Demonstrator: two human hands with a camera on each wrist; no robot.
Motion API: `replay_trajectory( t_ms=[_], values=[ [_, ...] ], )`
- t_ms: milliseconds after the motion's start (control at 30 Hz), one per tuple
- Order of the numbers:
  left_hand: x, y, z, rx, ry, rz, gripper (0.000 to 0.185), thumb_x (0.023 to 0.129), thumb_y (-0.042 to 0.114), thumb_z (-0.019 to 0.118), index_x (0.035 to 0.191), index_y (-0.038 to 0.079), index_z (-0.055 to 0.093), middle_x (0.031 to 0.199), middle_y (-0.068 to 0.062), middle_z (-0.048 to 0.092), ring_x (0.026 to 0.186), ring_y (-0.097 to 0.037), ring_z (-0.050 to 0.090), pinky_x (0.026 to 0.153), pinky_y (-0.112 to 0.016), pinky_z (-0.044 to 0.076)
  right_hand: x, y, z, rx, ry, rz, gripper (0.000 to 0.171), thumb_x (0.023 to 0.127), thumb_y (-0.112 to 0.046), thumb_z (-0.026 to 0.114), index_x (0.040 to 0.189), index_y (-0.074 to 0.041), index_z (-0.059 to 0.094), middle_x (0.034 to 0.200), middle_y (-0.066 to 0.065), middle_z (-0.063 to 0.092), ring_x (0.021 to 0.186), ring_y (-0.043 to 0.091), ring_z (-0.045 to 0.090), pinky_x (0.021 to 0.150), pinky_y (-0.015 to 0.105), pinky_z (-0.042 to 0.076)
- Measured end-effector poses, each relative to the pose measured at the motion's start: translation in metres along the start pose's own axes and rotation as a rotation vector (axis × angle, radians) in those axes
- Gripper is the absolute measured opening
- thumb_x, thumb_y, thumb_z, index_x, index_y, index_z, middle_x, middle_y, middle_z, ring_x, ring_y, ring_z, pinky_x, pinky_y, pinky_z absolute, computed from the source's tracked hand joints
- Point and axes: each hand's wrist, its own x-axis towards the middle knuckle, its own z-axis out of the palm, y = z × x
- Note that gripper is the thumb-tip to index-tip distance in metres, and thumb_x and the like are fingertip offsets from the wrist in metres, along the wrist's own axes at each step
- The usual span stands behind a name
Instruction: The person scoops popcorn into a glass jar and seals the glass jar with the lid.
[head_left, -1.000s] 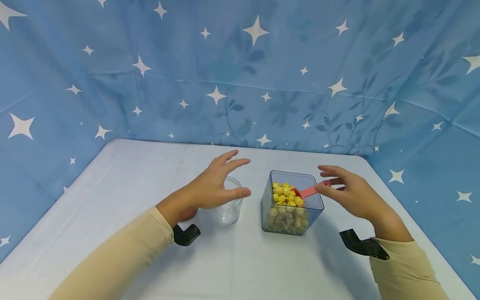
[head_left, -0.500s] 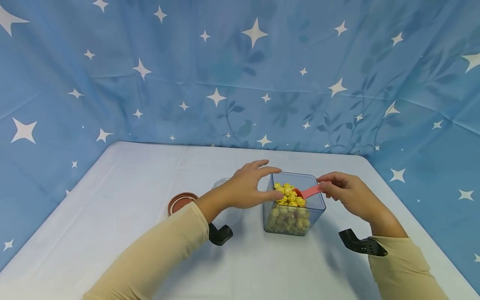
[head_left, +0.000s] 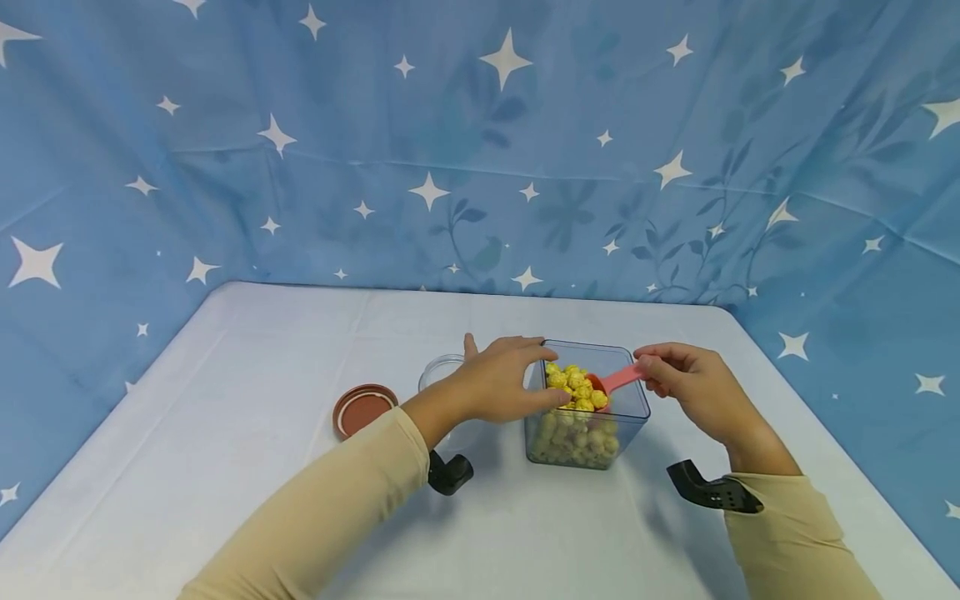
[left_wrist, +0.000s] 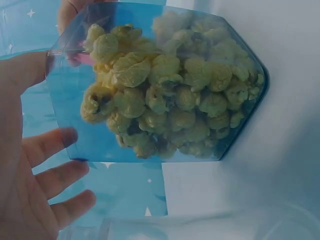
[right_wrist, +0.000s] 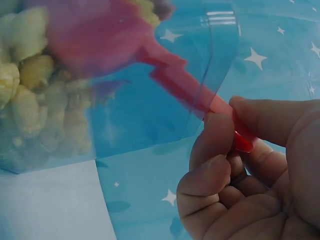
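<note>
A clear blue-tinted box (head_left: 573,437) holds yellow popcorn (left_wrist: 165,95). My left hand (head_left: 498,383) is at its left side with fingers spread and fairly straight. The thumb reaches over the near part of the rim and the index fingertip meets the far left corner; the other fingers extend past the box in the left wrist view. Between thumb and curled fingers, my right hand (head_left: 686,387) pinches the handle end of a pink scoop (right_wrist: 175,82), beyond the box's right rim. The scoop's bowl (head_left: 596,387) lies among the popcorn, partly hidden.
A clear round jar (head_left: 442,367) stands left of the box, mostly hidden behind my left hand and wrist. Farther left, a reddish-brown round lid (head_left: 365,410) lies on the white-covered table (head_left: 225,433). A blue starry curtain (head_left: 360,108) hangs behind.
My left hand has moved right, from over the jar to the box's left side. My right hand has closed its fingers on the scoop handle. The lid and part of the jar now show.
</note>
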Motion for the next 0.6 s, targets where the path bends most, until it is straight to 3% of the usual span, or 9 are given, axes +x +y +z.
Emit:
replay_trajectory(
  t_ms=[400,600],
  values=[
    [-0.0037,-0.0011,0.0035,-0.011,0.061,-0.022,0.062,0.089,0.068,0.059,0.138,0.029,0.059,0.151,0.005,0.047,0.146,-0.020,0.029,0.106,-0.078,-0.001,-0.0057,0.0025,-0.0012,0.062,0.081,0.070,0.045,0.104,-0.030,0.056,0.125,0.010,0.061,0.090,0.005,0.066,0.081,0.019,0.061,0.072,0.019,0.054],
    [-0.0041,-0.0011,0.0031,-0.013,0.059,-0.027,0.067,0.089,0.068,0.058,0.143,0.029,0.056,0.152,0.004,0.046,0.146,-0.022,0.029,0.106,-0.079,0.000,-0.0074,0.0083,-0.0037,0.165,0.095,0.103,0.046,0.104,-0.027,0.057,0.126,0.013,0.057,0.090,0.000,0.065,0.080,0.013,0.060,0.073,0.018,0.054]
  ],
)
